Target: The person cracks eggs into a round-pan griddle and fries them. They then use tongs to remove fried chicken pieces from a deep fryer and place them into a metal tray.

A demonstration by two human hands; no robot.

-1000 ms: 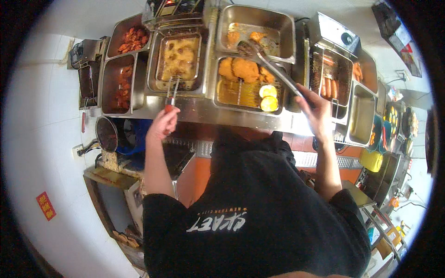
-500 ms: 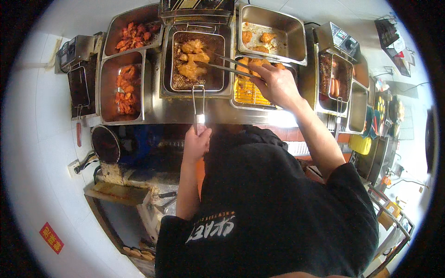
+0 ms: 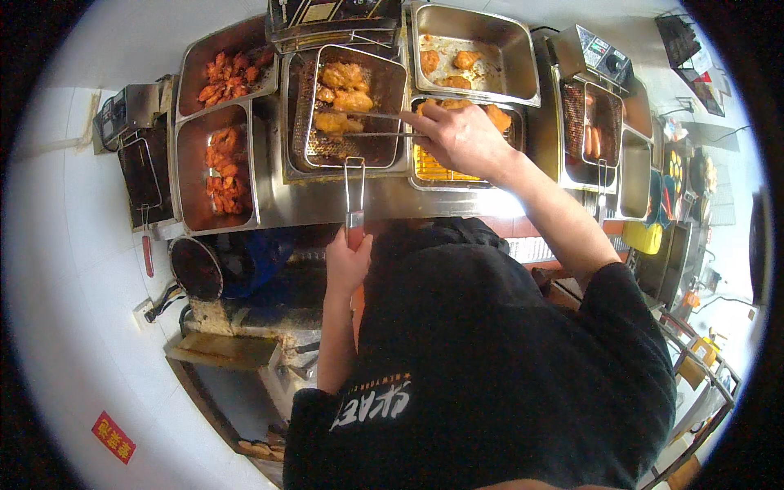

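Observation:
My left hand is wrapped round the red grip of a wire fryer basket. The basket sits raised and a little askew over the deep fryer, with several pieces of golden fried chicken inside. In my right hand are metal tongs, pointing left across the basket. Their tips are at the lowest chicken piece; whether they grip it I cannot tell. Just beneath my right hand is a tray with a yellow-lit wire rack, bearing more fried pieces.
At left, two steel pans hold reddish fried pieces. A deep steel pan with a few pieces stands behind the rack tray. Another fryer basket with sausages is at right. A small fryer is at far left.
The basket has risen and shifted slightly, now tilted over the fryer. My right hand and the tongs have moved left, their tips now at the lowest chicken piece.

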